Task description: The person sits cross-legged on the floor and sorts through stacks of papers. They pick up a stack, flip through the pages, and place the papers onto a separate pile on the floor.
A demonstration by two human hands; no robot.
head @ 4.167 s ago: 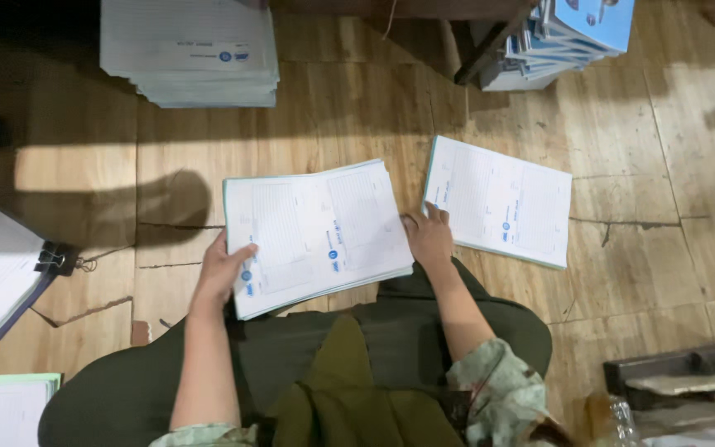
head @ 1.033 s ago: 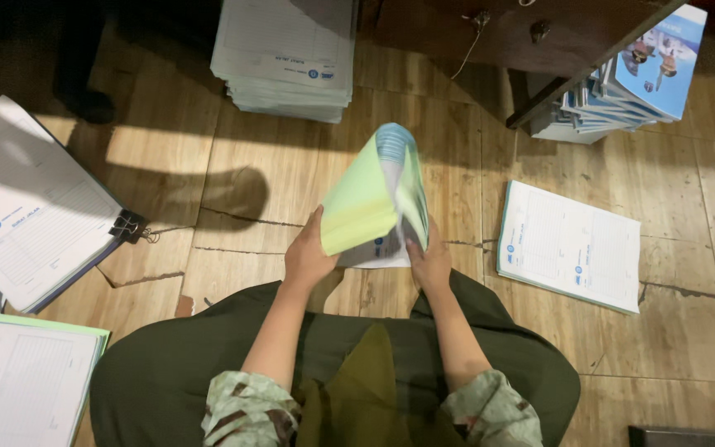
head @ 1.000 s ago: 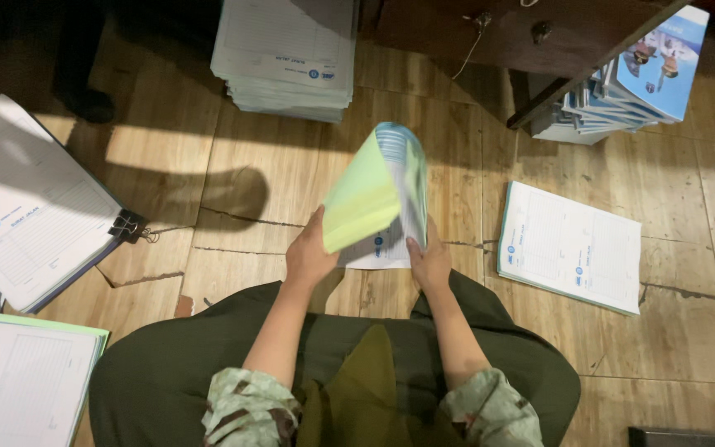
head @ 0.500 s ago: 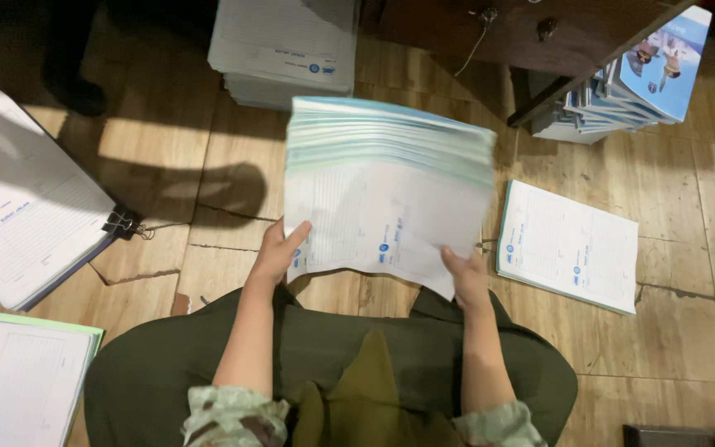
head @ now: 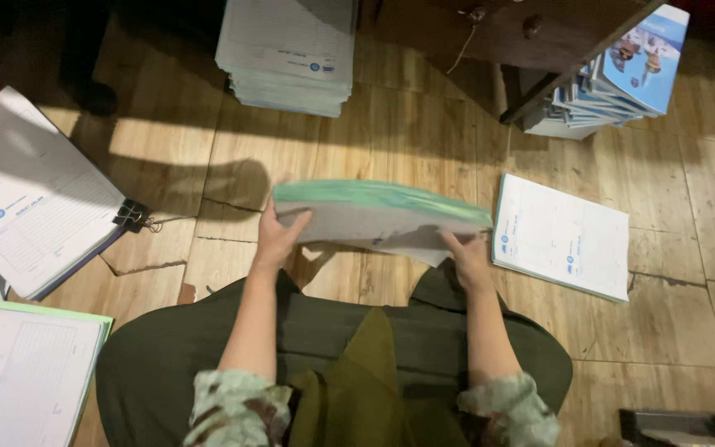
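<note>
Two bare hands grip one thick pad of white printed forms with green-edged sheets [head: 378,217], held nearly flat above the wooden plank floor [head: 424,124] at the centre of the view, just beyond the person's knees. Left hand [head: 275,238] closed on the pad's near-left corner, thumb on top, fingers underneath. Right hand [head: 467,255] closed on the near-right corner, fingers tucked under the sagging lower sheets. Pad droops a little at the near edge; green edge faces 12 o'clock. At 3 o'clock of the pad, just beside it, a single flat white form pad with blue print [head: 562,235] lies on the floor, apart from the right hand. At 12 o'clock, well apart, a tall squared stack of white form pads [head: 288,51]. At 1 to 2 o'clock, a leaning pile of blue-covered booklets [head: 614,74] rests against the base of a dark wooden cabinet [head: 498,33]. At 9 o'clock, an opened sheaf of white ruled forms held by a black binder clip [head: 131,217] at its corner. At 7 o'clock, another white form pad with a green edge [head: 22,372], cut off by the frame. Person wears dark olive clothing [head: 333,331] with patterned cuffs. No bins or trays hold the paper; every stack sits straight on the floor.
</note>
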